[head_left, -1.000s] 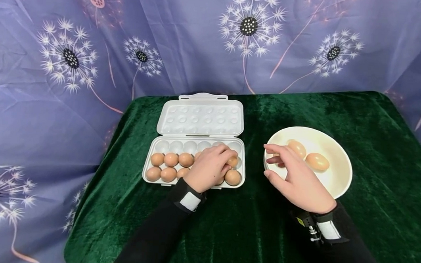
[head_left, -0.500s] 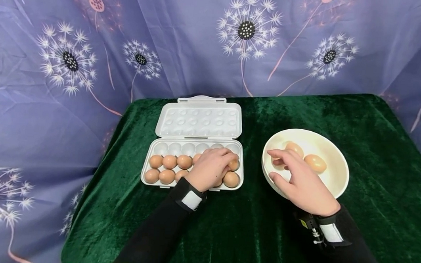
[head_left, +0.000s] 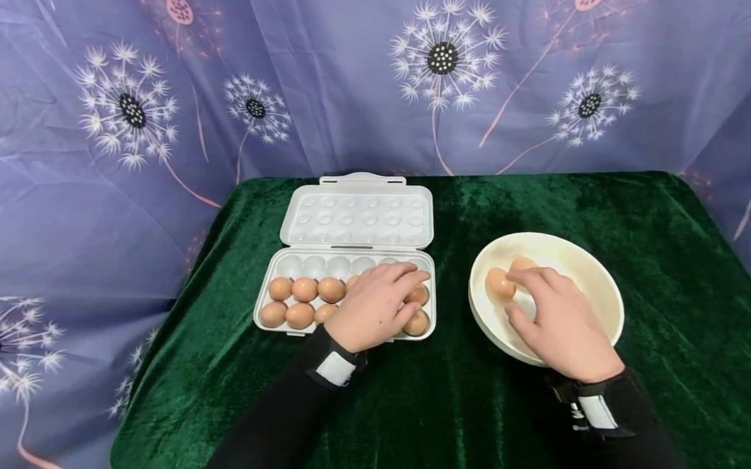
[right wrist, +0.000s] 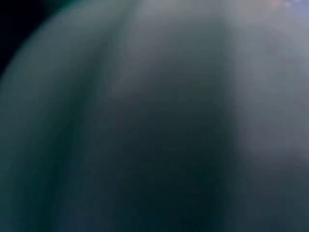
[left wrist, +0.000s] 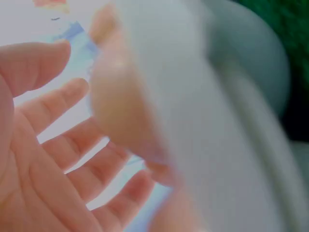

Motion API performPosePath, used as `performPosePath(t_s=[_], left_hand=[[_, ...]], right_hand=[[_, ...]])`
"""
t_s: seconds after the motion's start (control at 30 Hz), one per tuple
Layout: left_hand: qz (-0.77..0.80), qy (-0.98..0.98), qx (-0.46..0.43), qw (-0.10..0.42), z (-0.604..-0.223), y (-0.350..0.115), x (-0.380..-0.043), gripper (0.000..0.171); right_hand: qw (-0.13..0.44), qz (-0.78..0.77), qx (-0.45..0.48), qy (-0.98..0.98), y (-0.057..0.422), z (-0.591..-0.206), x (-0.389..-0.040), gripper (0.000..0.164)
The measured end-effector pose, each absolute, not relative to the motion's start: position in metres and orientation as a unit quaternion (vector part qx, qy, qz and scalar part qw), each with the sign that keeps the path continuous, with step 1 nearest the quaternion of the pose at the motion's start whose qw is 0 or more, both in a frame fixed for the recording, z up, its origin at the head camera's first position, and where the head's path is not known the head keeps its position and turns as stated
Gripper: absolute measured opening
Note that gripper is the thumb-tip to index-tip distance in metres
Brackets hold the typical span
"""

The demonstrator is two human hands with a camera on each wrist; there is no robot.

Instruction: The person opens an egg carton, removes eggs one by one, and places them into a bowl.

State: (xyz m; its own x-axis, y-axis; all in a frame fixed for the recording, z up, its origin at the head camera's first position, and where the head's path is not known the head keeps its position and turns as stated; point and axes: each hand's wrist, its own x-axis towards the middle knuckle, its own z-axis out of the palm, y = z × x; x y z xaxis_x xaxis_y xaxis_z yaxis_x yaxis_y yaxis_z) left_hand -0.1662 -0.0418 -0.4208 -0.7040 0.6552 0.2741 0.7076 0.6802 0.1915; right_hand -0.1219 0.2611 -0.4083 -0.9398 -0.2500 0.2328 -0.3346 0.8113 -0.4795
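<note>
In the head view my left hand point(head_left: 378, 305) is over the front right part of a white egg box point(head_left: 261, 306), whose cells hold several brown eggs point(head_left: 305, 288). Thumb and fingers are spread; the left wrist view shows them straight and apart beside an egg point(left wrist: 120, 96). On the right, my right hand point(head_left: 565, 322) reaches down into a cream bowl point(head_left: 612, 303), thumb and index finger apart. One egg point(head_left: 500, 283) lies just left of its fingertips, and another egg point(head_left: 523, 263) is partly covered behind them. The far fingers are hidden, and the right wrist view is a dark blur.
The box's lid point(head_left: 359, 216) lies open behind it, with bare cells point(head_left: 314, 265) along the back row. A green velvet cloth point(head_left: 404, 420) covers the table. Behind it hangs a purple curtain point(head_left: 351, 84) with dandelion prints.
My left hand has let go of the egg in the box, its fingers spreading. My right hand has moved right within the bowl, uncovering one egg and covering another.
</note>
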Motion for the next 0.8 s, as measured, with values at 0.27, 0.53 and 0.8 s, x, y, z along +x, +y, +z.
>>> performPosePath(t_s=[0.27,0.53,0.8], left_hand=[[-0.149,-0.91,-0.374,0.099,-0.415,-0.042,-0.157,0.048],[-0.164,-0.912,-0.367,0.082,-0.413,-0.046,-0.153,0.048],[-0.172,-0.914,-0.357,0.083,-0.413,-0.048,-0.152,0.047]], right_hand=[[0.04,0.198,0.105,-0.974,0.283,-0.414,-0.128,0.043],[-0.004,0.191,0.088,-0.978,0.291,-0.42,-0.132,0.038],[-0.055,0.183,0.102,-0.976,0.291,-0.42,-0.134,0.025]])
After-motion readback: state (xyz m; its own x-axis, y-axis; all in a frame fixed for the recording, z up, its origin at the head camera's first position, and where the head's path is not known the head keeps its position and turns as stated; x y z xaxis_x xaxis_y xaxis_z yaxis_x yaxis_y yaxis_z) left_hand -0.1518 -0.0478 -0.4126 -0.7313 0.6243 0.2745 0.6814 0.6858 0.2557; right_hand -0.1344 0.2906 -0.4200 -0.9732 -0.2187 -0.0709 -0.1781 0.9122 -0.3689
